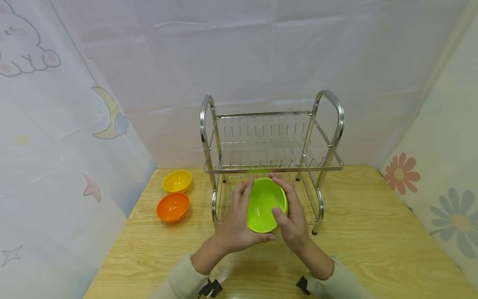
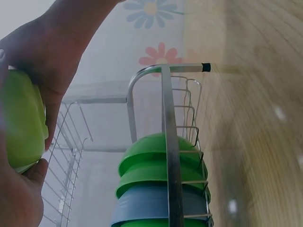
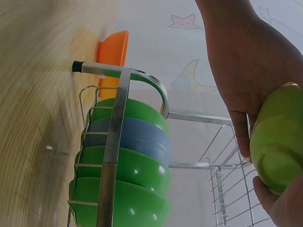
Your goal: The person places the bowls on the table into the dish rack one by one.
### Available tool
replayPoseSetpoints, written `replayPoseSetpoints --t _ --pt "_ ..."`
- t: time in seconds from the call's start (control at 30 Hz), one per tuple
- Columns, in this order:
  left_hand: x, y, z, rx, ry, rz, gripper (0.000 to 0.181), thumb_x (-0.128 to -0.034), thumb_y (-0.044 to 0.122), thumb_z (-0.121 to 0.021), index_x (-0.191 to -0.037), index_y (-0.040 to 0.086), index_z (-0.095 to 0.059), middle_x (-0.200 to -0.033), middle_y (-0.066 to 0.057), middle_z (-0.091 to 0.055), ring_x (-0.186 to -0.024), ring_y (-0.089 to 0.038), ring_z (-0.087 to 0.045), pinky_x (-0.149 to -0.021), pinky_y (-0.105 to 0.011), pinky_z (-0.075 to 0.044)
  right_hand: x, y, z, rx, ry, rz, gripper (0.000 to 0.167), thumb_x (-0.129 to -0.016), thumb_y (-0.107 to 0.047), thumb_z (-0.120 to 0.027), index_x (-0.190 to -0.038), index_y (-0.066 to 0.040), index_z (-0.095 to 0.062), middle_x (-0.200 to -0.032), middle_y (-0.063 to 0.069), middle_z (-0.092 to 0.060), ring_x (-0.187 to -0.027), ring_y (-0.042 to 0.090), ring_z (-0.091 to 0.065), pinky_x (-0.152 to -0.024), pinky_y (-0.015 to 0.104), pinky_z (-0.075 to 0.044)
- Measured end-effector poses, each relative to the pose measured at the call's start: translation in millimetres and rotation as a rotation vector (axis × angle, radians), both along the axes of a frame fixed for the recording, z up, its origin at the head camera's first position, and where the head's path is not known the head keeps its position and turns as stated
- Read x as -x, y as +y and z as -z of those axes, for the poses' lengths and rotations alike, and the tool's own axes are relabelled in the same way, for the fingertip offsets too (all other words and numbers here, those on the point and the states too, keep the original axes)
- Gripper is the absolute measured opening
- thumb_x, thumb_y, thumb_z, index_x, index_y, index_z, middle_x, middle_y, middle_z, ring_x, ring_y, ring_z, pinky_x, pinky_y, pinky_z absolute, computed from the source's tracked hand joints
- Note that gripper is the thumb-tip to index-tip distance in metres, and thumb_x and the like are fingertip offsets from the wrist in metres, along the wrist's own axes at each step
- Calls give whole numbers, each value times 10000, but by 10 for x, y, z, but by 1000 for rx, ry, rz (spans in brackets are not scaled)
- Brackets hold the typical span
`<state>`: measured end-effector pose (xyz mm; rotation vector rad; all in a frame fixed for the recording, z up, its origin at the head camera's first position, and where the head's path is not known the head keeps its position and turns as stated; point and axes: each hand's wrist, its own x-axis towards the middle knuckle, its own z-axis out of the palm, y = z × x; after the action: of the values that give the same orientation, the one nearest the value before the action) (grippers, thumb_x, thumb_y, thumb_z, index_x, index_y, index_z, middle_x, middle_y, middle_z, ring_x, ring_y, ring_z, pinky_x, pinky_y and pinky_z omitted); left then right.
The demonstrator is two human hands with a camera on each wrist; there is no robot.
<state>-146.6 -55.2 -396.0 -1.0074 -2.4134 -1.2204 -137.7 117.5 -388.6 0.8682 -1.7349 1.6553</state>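
Both hands hold a lime green bowl [image 1: 264, 205] in front of the metal rack [image 1: 276, 169], its inside facing the head camera. My left hand [image 1: 237, 222] grips its left side, the thumb beneath its lower edge. My right hand [image 1: 294, 220] grips the right side, thumb over the rim. In the right wrist view the bowl's base [image 3: 279, 163] shows. On the rack's lower tier stand several bowls: green ones [image 2: 151, 163] and a blue one [image 2: 147, 203] in the left wrist view, mostly hidden from the head camera by the hands and the held bowl.
A yellow bowl [image 1: 177, 181] and an orange bowl [image 1: 173, 207] stand on the wooden table [image 1: 373, 232] left of the rack. The rack's upper tier [image 1: 263, 141] has upright wire dividers. Printed cloth [image 1: 242, 62] hangs behind and at both sides.
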Motion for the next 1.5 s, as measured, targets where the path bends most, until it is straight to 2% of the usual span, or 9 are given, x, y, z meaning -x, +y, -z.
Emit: replayPoseSetpoints --t 0.1,0.23,0.5,0.63,0.87,1.07,1.23,1.37,1.5 --pt "-21 28 26 -24 -4 3 1364 -687 578 -891 -1645 142 -23 -1561 -184 -202 -1363 -318 -408 -1058 -485 -486 0 -13 4 23 -7 24 573 -880 -47 -518 -1427 107 -442 -1468 228 -492 -1335 310 -506 -1039 272 -499" --pt "-52 74 26 -59 -39 15 1295 -723 781 -675 -1646 182 8 -1561 -202 -182 -1336 -326 -420 -1031 -479 -504 -14 -24 17 78 -34 26 587 -854 -16 -512 -1432 81 -467 -1445 241 -511 -1298 303 -532 -989 261 -530" --pt "-76 176 49 -87 -78 17 1282 -754 778 -653 -1642 120 -2 -1588 -210 -128 -1312 -336 -435 -1006 -458 -516 -18 -59 -3 215 -46 -25 547 -848 60 -472 -1393 67 -522 -1423 127 -573 -1281 301 -542 -976 282 -540" --pt "-89 216 92 -79 -90 23 1263 -763 825 -581 -1642 146 21 -1579 -205 -131 -1288 -310 -440 -1001 -433 -515 -10 -63 -1 248 -26 -25 524 -836 58 -470 -1350 66 -566 -1382 143 -601 -1269 299 -546 -976 286 -527" --pt "-96 187 107 -32 -154 62 1246 -783 801 -609 -1630 230 104 -1585 -164 -124 -1269 -266 -454 -985 -365 -518 26 -4 -1 120 15 80 480 -774 16 -514 -1234 112 -614 -1298 164 -634 -1235 253 -568 -959 297 -511" --pt "-80 108 57 39 -183 102 1208 -824 748 -638 -1627 240 108 -1630 -117 -92 -1373 -280 -409 -1077 -436 -472 51 95 -21 10 -5 108 467 -770 -11 -532 -1216 74 -640 -1301 180 -628 -1242 218 -558 -977 264 -491" --pt "-83 11 -5 100 -141 80 1114 -873 758 -561 -1638 225 48 -1650 -101 -97 -1419 -315 -378 -1067 -513 -474 45 181 -49 -58 -9 121 481 -757 -14 -545 -1222 32 -654 -1301 198 -622 -1250 209 -553 -940 252 -506" --pt "-70 -136 -57 95 -52 38 1014 -921 738 -500 -1644 182 -57 -1640 -125 -132 -1449 -339 -316 -1073 -597 -440 45 255 -62 -87 -2 130 485 -756 -5 -562 -1231 15 -659 -1311 149 -630 -1241 201 -556 -908 255 -516" --pt "-24 -309 -75 95 32 -6 924 -956 704 -473 -1629 160 -149 -1614 -123 -194 -1427 -304 -339 -1078 -585 -439 58 342 -60 -95 7 149 478 -751 6 -575 -1219 18 -672 -1318 90 -642 -1247 206 -566 -928 255 -508"
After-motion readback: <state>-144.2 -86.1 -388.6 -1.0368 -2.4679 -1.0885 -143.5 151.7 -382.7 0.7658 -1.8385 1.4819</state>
